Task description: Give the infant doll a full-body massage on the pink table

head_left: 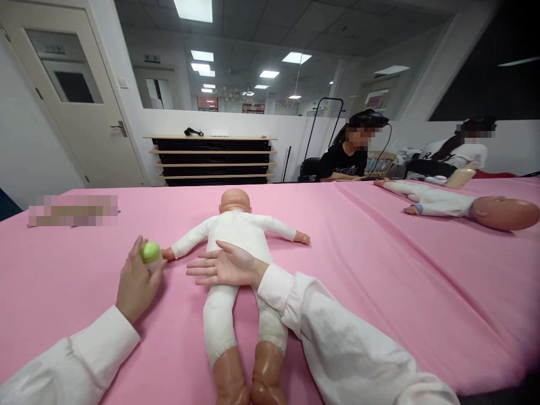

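Observation:
A baby doll (240,228) in a white cloth body lies stretched out in front of me, arms spread and legs toward me. The back of its bald head is turned up, so it seems to lie face down. My right hand (225,265) is open over the doll's lower back, palm showing and fingers pointing left; whether it touches the cloth I cannot tell. Left of the doll, beside its small hand, my left hand (140,278) is closed around a small bottle with a round lime-green cap (151,252). My fingers hide most of the bottle's pale body.
A pink cloth (350,270) covers the table. At the right lies a second doll (455,202) in white, near a yellowish bottle (460,176). A blurred-out object (73,210) is at the far left. Two people sit beyond the table; a low shelf (213,160) stands against the wall.

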### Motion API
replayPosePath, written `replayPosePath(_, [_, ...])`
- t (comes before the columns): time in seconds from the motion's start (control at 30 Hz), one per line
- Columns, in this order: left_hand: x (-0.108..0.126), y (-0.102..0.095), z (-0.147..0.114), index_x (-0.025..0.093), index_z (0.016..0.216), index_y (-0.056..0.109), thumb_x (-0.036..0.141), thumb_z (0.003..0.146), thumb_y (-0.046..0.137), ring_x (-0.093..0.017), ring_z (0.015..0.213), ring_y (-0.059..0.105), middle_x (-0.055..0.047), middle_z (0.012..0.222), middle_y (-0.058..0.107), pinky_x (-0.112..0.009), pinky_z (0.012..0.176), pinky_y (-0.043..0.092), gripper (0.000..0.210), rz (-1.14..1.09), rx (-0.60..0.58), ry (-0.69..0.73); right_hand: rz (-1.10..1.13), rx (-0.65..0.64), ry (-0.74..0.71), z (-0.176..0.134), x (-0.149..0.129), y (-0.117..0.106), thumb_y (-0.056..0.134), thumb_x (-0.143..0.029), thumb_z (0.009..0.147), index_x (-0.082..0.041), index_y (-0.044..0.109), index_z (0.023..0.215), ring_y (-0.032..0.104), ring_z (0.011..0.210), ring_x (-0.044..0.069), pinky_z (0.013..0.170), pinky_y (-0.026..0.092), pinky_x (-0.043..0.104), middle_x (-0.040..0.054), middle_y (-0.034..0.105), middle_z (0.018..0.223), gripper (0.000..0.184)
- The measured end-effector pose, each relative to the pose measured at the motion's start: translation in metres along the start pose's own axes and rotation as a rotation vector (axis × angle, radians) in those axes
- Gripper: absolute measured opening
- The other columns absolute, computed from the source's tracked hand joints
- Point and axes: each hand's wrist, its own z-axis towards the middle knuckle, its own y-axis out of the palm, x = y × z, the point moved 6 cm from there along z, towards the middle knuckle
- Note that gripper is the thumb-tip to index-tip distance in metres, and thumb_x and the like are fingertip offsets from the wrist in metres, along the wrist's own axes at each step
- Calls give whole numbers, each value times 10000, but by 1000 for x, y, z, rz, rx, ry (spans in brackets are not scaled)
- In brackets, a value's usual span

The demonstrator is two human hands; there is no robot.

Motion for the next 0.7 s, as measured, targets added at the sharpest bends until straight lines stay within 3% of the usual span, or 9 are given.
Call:
replayPosePath(0.1, [27, 0, -9, 235, 1327, 339, 271, 815, 506, -280, 1004, 555, -114, 1237, 540, -438, 853, 395, 540, 118, -1, 331, -18, -28, 19, 1, 2, 0, 326, -497, 878, -18, 185, 1355, 575, 1054, 247, 1047, 264, 436, 257, 353, 1336, 690])
replayPosePath(0.17, [43, 1, -19, 315, 1212, 476, 179, 800, 507, -273, 1053, 535, -67, 1261, 539, -433, 873, 361, 434, 207, -16, 556, -27, -24, 6, 2, 3, -3, 346, -524, 863, -9, 260, 1325, 559, 1071, 252, 1056, 242, 435, 241, 404, 1300, 696])
replayPosePath(0.27, [54, 1, -29, 361, 1100, 563, 101, 760, 506, -278, 1099, 506, -28, 1289, 523, -436, 879, 334, 432, 277, 0, 735, -35, -34, 1, 3, 4, -5, 366, -544, 852, -19, 377, 1254, 541, 1086, 248, 1067, 215, 429, 215, 469, 1239, 661])
replayPosePath(0.4, [54, -1, -30, 368, 1102, 573, 91, 741, 516, -272, 1083, 511, -27, 1259, 547, -438, 884, 328, 459, 282, 20, 773, -21, -73, 21, 4, 5, -4, 337, -521, 872, -54, 467, 1174, 553, 1074, 231, 1087, 192, 406, 188, 504, 1189, 571])
replayPosePath(0.57, [54, -2, -28, 370, 1124, 536, 109, 761, 532, -273, 1093, 509, -31, 1234, 554, -453, 903, 337, 447, 204, 2, 741, -43, -78, 7, 2, 5, 0, 357, -517, 869, -54, 467, 1181, 562, 1060, 213, 1076, 211, 394, 170, 532, 1158, 568])
replayPosePath(0.63, [51, -2, -24, 337, 1216, 453, 165, 792, 534, -265, 1123, 495, -61, 1257, 517, -438, 909, 373, 465, 76, -23, 634, -48, -71, 3, 1, 4, 2, 364, -500, 872, -54, 457, 1199, 556, 1073, 208, 1067, 232, 385, 172, 519, 1188, 561])
replayPosePath(0.7, [41, -1, -19, 262, 1320, 329, 264, 815, 537, -262, 1130, 493, -112, 1257, 482, -419, 895, 420, 546, -56, -48, 429, -50, -60, -1, 0, 3, 3, 374, -485, 873, -61, 448, 1217, 539, 1103, 205, 1061, 248, 376, 172, 497, 1230, 551])
